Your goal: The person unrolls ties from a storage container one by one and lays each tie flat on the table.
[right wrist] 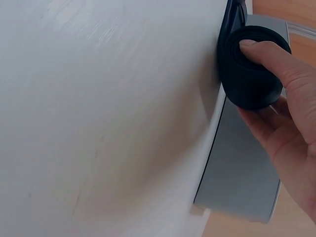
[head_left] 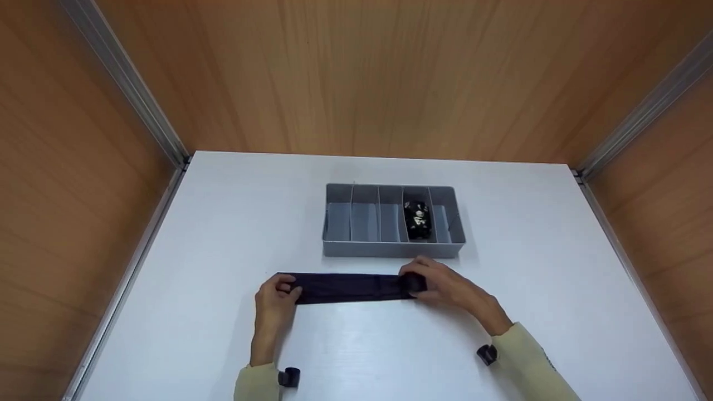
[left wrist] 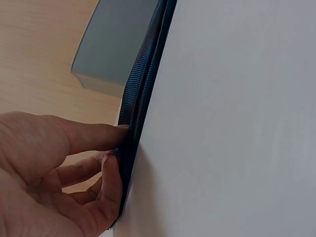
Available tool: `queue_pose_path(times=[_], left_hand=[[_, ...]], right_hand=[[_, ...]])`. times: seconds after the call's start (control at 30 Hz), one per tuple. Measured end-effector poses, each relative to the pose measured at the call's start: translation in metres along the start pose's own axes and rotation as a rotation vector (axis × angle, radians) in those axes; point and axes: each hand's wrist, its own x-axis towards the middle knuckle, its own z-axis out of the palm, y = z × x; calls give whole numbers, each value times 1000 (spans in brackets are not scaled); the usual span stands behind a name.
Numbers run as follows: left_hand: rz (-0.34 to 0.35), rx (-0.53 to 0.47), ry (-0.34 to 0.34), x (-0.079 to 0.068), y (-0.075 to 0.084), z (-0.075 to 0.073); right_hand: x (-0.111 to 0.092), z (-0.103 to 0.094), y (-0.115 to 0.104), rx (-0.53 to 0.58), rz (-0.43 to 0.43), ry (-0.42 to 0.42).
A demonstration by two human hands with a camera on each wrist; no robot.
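Note:
A dark navy necktie [head_left: 345, 288] lies stretched sideways across the white table, its right end wound into a thick roll [right wrist: 254, 74]. My right hand [head_left: 443, 284] grips this roll, the thumb pressed on its coiled side and the fingers curled behind and under it. At the flat left end, my left hand [head_left: 276, 303] holds the cloth between curled fingers and thumb. Ribbed blue fabric shows beside these fingertips in the left wrist view. Just beyond the necktie stands a grey divided box [head_left: 390, 249], its front wall close to the right hand.
One compartment, second from the right, holds a black bundle with pale patterning [head_left: 418, 220]; thin dividers [head_left: 379, 214] separate the others. Wooden panels [head_left: 356, 78] with metal rails [head_left: 139, 83] enclose the white table [head_left: 356, 345] at the back and both sides.

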Motion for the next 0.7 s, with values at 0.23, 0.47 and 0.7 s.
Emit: queue_pose_path(times=[0.23, 0.47, 0.7], left_hand=[[-11, -6, -2, -1, 1, 0], [-5, -9, 5, -1, 0, 0], [5, -13, 3, -2, 0, 0]], right_hand=[[-4, -2, 4, -3, 0, 6], [-11, -6, 7, -5, 24, 11], [-18, -10, 11, -7, 25, 21]])
